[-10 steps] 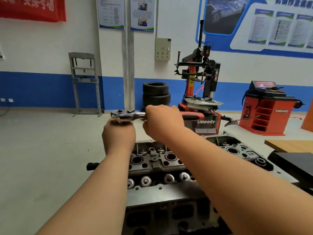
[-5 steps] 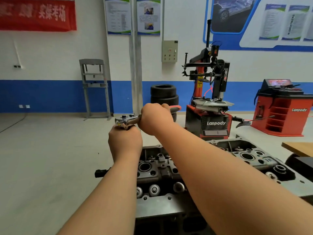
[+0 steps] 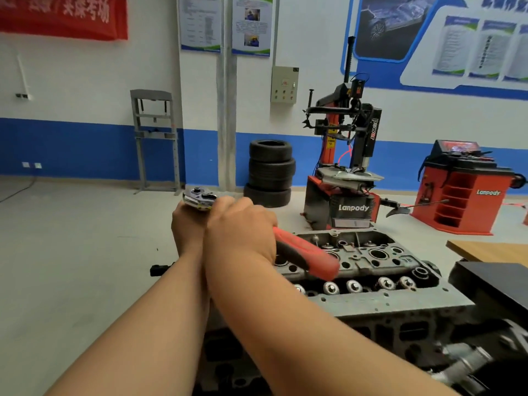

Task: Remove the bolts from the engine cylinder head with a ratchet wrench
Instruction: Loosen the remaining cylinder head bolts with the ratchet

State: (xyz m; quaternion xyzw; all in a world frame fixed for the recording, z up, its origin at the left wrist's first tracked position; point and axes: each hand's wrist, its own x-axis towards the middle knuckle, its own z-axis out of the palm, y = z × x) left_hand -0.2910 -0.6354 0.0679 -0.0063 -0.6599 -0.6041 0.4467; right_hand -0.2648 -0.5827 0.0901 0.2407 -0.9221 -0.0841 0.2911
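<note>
The grey concrete floor (image 3: 71, 252) carries, near the far wall from left to right, a grey steel frame (image 3: 155, 141), a stack of tyres (image 3: 270, 174), a tyre changer (image 3: 343, 201) and a red cabinet machine (image 3: 460, 195), each standing apart from the next. The support under the cylinder head (image 3: 371, 261) is hidden from view.

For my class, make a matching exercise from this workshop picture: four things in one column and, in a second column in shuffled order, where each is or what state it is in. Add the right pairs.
Column A
1. ratchet wrench
2. tyres
3. cylinder head
4. wheel balancer

Column B
a. stacked by the blue wall stripe
b. red, on the floor at far right
c. gripped by the left hand and right hand
d. grey metal, below the red handle

Pairs: 1-c, 2-a, 3-d, 4-b
</note>
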